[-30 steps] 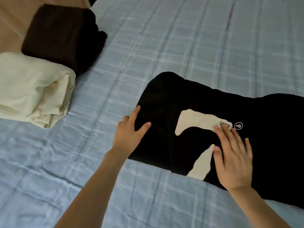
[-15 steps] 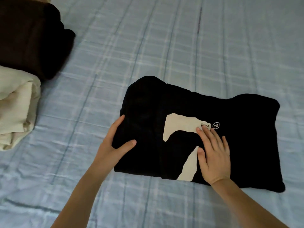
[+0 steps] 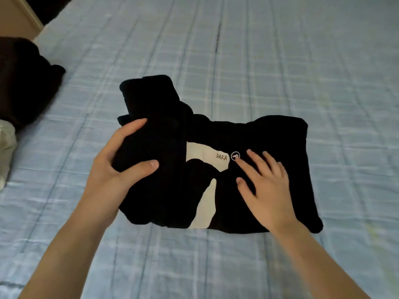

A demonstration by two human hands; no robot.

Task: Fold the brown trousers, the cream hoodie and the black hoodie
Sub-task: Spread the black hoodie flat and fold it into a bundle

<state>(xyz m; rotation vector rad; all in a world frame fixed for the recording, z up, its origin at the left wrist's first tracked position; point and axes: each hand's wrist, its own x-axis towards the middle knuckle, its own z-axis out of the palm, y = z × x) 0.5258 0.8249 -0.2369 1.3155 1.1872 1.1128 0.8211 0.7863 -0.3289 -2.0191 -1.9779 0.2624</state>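
Observation:
The black hoodie lies on the bed in the middle of the view, with a cream print and the word PAKA on it. My left hand grips the hoodie's left end and holds it raised and turned over toward the right. My right hand lies flat on the hoodie just right of the print, fingers spread. The folded brown trousers sit at the far left. Below them, at the left edge, only a corner of the folded cream hoodie shows.
The bed is covered by a light blue checked sheet that stretches all round the hoodie. A beige wall or floor strip shows at the top left corner, beyond the bed's edge.
My left hand has closed on the hoodie's left end and lifted it up and over toward the right. My right hand has slid right, off the print. The view has shifted right.

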